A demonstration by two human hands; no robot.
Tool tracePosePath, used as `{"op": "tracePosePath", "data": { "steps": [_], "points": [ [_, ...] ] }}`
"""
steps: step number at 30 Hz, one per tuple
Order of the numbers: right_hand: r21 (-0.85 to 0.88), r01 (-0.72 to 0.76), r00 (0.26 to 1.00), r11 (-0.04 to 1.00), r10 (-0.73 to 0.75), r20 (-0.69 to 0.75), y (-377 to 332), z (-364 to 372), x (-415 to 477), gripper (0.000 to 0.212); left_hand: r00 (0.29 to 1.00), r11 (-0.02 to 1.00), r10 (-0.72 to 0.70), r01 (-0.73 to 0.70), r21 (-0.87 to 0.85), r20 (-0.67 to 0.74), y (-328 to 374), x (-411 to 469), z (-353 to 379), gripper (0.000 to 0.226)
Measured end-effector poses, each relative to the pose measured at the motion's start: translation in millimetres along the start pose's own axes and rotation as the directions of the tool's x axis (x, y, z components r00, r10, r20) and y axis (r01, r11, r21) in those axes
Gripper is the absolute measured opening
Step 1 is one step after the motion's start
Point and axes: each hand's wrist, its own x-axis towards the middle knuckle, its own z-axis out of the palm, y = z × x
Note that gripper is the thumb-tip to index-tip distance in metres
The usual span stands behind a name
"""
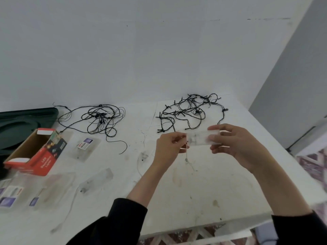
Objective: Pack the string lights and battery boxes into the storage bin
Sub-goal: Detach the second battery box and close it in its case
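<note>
Handling of one clear battery box [201, 138] looks to be the step under way. It is held up off the white table [177, 200], right of centre and nearer than the right-hand tangle of string lights [191, 112].

The left hand [170, 143] pinches the box's left end, fingers curled in close, where a pale wire [186, 156] leaves it and hangs down towards the table. The right hand [235, 144] grips the right end, thumb on the far edge and fingers on the near edge.

The box's long axis runs left to right, close to level, with a broad face turned up towards the person. Its wire end points left.

Nothing looks packed yet. A second tangle of string lights [99, 119] lies far left of centre, and other clear boxes [86, 147] rest on the left half of the table beside a red carton [35, 154]. A dark green bin [21, 124] sits at the far left edge; whether that is the bin itself or its lid I cannot tell.

Next, I would guess, the loose wire needs gathering against the box before the box is carried well across to the left, or it will trail and snag the tangles.
</note>
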Motion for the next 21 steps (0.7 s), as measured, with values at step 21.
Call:
{"op": "tracePosePath", "data": {
  "steps": [21],
  "points": [
    [-0.730, 0.585, 0.526, 0.353, -0.850, 0.011, 8, 27, 14, 0.018, 0.870, 0.998, -0.066, 0.048, 0.049, 0.488, 16, -34, 22, 0.029]
  ]
}}
